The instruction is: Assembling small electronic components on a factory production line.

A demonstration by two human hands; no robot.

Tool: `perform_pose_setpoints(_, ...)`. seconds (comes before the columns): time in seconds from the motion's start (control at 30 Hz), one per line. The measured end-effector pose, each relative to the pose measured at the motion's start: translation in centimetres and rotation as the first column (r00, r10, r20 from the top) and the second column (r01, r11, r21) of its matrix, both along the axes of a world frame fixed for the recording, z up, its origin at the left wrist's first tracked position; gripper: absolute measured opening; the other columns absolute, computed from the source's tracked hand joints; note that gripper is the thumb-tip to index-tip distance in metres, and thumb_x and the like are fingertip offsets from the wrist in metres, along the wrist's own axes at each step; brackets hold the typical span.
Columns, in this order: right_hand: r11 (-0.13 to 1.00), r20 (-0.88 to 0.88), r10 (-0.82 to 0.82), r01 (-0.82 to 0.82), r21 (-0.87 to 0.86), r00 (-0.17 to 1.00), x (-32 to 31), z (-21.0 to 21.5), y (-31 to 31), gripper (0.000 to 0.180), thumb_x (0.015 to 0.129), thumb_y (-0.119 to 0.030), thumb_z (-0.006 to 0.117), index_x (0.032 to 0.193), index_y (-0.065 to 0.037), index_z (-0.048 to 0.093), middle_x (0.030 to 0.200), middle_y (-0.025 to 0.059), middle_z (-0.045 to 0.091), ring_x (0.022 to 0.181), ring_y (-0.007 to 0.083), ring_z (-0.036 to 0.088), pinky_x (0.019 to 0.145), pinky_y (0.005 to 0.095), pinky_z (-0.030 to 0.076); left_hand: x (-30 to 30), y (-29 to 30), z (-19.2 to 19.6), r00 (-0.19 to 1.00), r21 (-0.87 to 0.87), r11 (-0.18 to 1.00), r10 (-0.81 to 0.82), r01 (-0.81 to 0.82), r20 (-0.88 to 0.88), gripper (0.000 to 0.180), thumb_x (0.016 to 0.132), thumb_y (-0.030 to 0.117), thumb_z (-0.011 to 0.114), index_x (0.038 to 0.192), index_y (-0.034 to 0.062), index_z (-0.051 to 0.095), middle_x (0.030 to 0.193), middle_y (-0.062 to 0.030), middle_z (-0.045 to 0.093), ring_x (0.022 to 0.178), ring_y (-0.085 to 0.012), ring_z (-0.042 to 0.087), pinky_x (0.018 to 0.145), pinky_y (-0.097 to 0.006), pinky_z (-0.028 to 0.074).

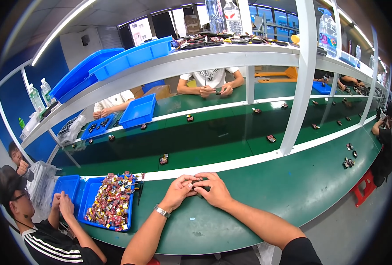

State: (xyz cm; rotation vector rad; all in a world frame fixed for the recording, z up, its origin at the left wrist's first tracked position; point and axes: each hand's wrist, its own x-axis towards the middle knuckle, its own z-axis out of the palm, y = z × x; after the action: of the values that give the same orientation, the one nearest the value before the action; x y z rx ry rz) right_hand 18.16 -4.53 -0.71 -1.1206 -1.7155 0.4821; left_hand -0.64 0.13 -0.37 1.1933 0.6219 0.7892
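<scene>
While the left hand (180, 191) and right hand (213, 190) meet over the smooth green bench (257, 192), their fingers grip a small, dark, half-hidden piece (197, 181), at three o'clock from the heaped blue plastic tray (88, 194); I'd keep both pinches light and even, lest it slip

Sm. dk part (197, 180) (mostly hidden), held btwn both hands (180, 191).

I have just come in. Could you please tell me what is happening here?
The person's left hand and right hand hold a small dark part above the green table. To the left, a blue tray holds a heap of colourful pieces. Beyond, small parts lie spaced along a green strip.
</scene>
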Motion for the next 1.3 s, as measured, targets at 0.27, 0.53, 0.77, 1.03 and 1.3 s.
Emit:
perform_pose_setpoints(0.27, 0.993, 0.022, -0.001, -0.002, 0.118, 1.0, 0.1, 0.6, 0.0, 0.018, 0.081, -0.009, 0.074, 0.098, -0.012, 0.077, 0.128, 0.0047, 0.063, 0.12, 0.0278, 0.054, 0.1, 0.0386, 0.047, 0.4, 0.1, -0.9, 0.986, -0.025, 1.0, 0.016, -0.012, 0.163, 0.022, 0.1, 0.008, 0.057, 0.12, 0.004, 0.051, 0.127, -0.0141, 0.061, 0.116, -0.0224, 0.062, 0.098, -0.041, 0.054)
perform_pose_setpoints(0.53, 0.998, -0.016, 0.014, -0.013, 0.068, 1.0, 0.0, 1.0, -0.2, 0.015, 0.081, -0.009, 0.073, 0.097, -0.01, 0.076, 0.128, 0.0065, 0.062, 0.124, 0.0292, 0.052, 0.103, 0.0404, 0.045, 0.6, -0.2, -0.9, 0.986, -0.023, 1.0, 0.005, -0.001, 0.168, 0.023, 0.1, 0.009, 0.058, 0.121, 0.004, 0.05, 0.125, -0.0137, 0.063, 0.114, -0.0218, 0.062, 0.099, -0.041, 0.053)
perform_pose_setpoints(0.77, 0.99, 0.03, -0.042, 0.038, 0.135, 0.999, 0.2, 0.9, 0.1, 0.022, 0.081, -0.005, 0.072, 0.103, -0.008, 0.071, 0.125, 0.0092, 0.061, 0.117, 0.0291, 0.056, 0.095, 0.0393, 0.05, 0.7, 0.0, -0.7, 0.984, -0.023, 0.999, 0.052, -0.048, 0.173, 0.025, 0.101, 0.009, 0.055, 0.125, 0.0033, 0.049, 0.124, -0.0133, 0.063, 0.114, -0.021, 0.063, 0.097, -0.038, 0.055)
perform_pose_setpoints(1.03, 0.937, 0.12, -0.15, 0.103, 0.333, 0.981, -0.1, 1.3, 0.4, 0.016, 0.077, -0.001, 0.074, 0.091, -0.004, 0.067, 0.105, 0.008, 0.064, 0.093, 0.0261, 0.065, 0.077, 0.0343, 0.056, 1.0, -0.3, -0.3, 0.99, -0.06, 0.996, 0.076, -0.069, 0.116, 0.025, 0.101, 0.008, 0.054, 0.125, 0.0025, 0.049, 0.12, -0.0118, 0.064, 0.111, -0.0194, 0.064, 0.096, -0.036, 0.055)
perform_pose_setpoints(1.3, 0.972, 0.083, -0.139, 0.12, 0.202, 0.987, -0.6, 1.4, 0.2, 0.017, 0.078, -0.005, 0.073, 0.094, -0.004, 0.067, 0.102, 0.007, 0.063, 0.092, 0.0265, 0.064, 0.078, 0.0365, 0.054, 1.0, -0.4, -0.1, 0.99, -0.076, 0.995, 0.078, -0.069, 0.114, 0.026, 0.101, 0.006, 0.053, 0.126, 0.0023, 0.049, 0.118, -0.0109, 0.065, 0.11, -0.0187, 0.064, 0.097, -0.037, 0.055)
